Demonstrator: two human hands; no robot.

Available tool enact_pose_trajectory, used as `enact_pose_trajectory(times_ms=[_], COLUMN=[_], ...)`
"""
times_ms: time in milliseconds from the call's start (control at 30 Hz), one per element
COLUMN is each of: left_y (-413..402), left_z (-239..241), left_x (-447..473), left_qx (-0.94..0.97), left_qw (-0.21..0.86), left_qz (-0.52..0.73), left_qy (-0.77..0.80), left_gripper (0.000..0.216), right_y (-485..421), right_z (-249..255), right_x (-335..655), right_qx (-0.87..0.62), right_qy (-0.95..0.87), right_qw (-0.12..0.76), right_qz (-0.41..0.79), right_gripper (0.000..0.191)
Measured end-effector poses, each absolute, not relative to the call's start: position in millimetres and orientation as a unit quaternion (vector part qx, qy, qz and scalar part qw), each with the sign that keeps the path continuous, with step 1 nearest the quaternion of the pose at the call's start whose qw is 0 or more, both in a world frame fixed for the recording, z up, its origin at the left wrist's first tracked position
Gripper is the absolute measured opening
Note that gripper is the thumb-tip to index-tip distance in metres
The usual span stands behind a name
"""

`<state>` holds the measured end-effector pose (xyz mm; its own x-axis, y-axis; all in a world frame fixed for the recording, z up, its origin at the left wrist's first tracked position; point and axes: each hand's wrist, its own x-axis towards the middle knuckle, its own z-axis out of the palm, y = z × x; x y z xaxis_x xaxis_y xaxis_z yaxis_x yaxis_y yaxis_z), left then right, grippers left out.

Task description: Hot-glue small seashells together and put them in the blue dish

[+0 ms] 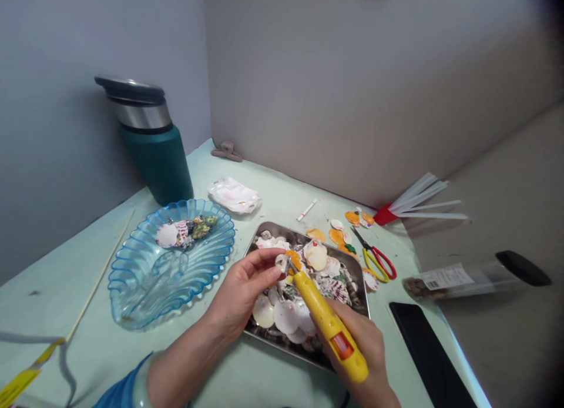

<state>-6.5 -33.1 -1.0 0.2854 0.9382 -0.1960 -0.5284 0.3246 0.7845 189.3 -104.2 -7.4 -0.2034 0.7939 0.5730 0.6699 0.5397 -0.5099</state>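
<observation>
Between the thumb and fingers of my left hand (240, 284) is a small white shell (282, 263). My right hand (363, 337) is wrapped around a yellow glue gun (324, 311) with an orange-red switch on top. The gun's metal tip points at the small shell, close to it or touching; I cannot tell which. Both hands are above a metal tray (363, 290) filled with seashells (286, 317), white, orange and striped ones among them. To the left stands a blue scalloped plate (132, 273) holding a small cluster of shells (185, 231).
A green bottle (156, 164) stands behind the plate, beside a plastic packet (234, 194). Scissors (374, 258) and orange shells (337, 236) lie right of the tray. Farther right are white sticks in a red holder (385, 214), a clear container (462, 278) and a black phone (427, 352).
</observation>
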Motion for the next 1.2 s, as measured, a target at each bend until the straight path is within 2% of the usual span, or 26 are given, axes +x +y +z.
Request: enact_pose_trajectory(times_ms=[867,1200], left_y=[-32.6,-33.4], left_z=[-3.9,-4.4], left_x=[-6.2,-6.6], left_qx=[0.290,0.279], left_qw=[0.733,0.739], left_qz=[0.506,0.505], left_qy=[0.350,0.348], left_gripper=[0.032,0.026], right_y=[-102.9,-103.6], right_z=[-7.3,-10.4], right_x=[188.7,190.4], right_qx=[-0.478,-0.482], right_qy=[-0.762,-0.764], right_qw=[0.428,0.420], right_qz=[0.085,0.085], right_gripper=[0.016,0.017])
